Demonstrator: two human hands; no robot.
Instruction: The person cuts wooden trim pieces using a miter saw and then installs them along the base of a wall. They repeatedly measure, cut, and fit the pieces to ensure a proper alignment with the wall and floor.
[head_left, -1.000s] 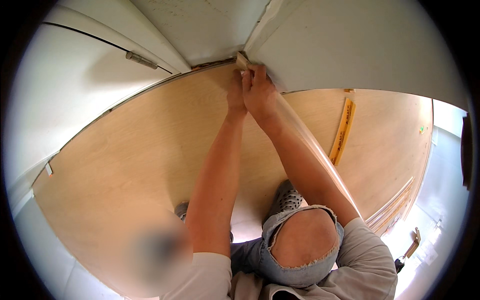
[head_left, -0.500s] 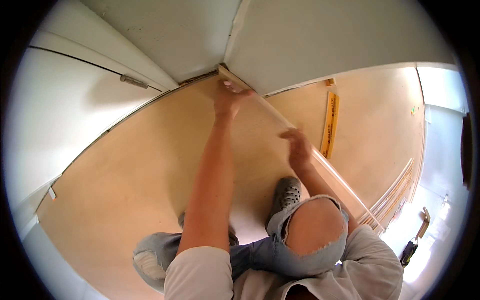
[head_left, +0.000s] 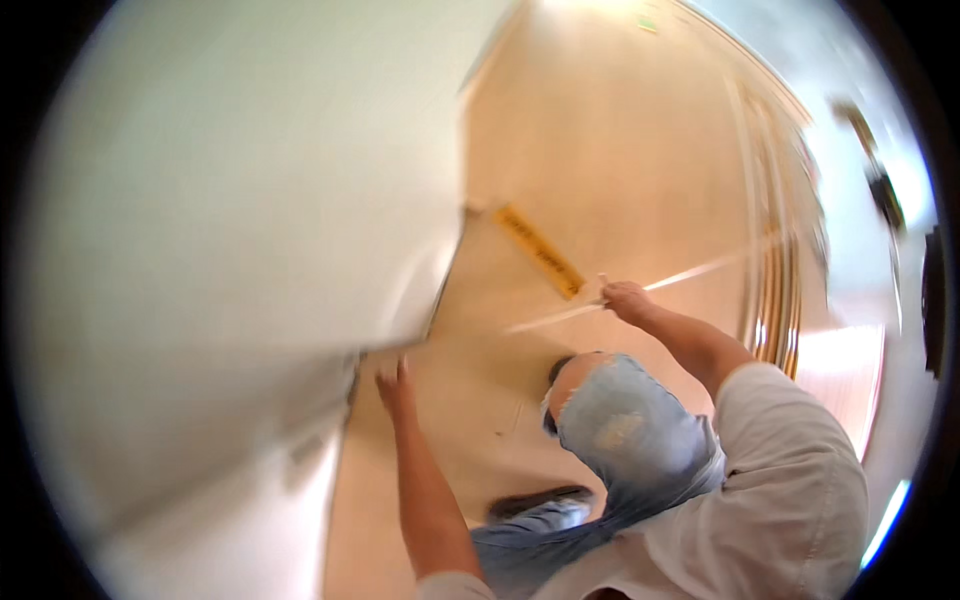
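A long pale strip of wooden trim (head_left: 690,272) runs slantwise across the wood floor. My right hand (head_left: 625,300) is closed around it at about mid-length, with the thumb sticking up. Low at the wall corner is my left hand (head_left: 396,385), its fingers pointing at the wall's foot, close to where the strip's blurred far end leads. Motion smears those fingers, so whether they touch or hold the strip is unclear.
A yellow printed strip (head_left: 540,252) lies on the floor beyond my right hand. Several long thin wooden strips (head_left: 772,270) lie side by side at the right. The white wall (head_left: 260,180) fills the left, its lower edge (head_left: 440,300) meeting the floor. My bent knee (head_left: 625,400) is close below.
My view has swung to the right, blurring the picture. My right hand has gone from loosely spread beside the trim to closed around it. My left hand stays by the wall corner.
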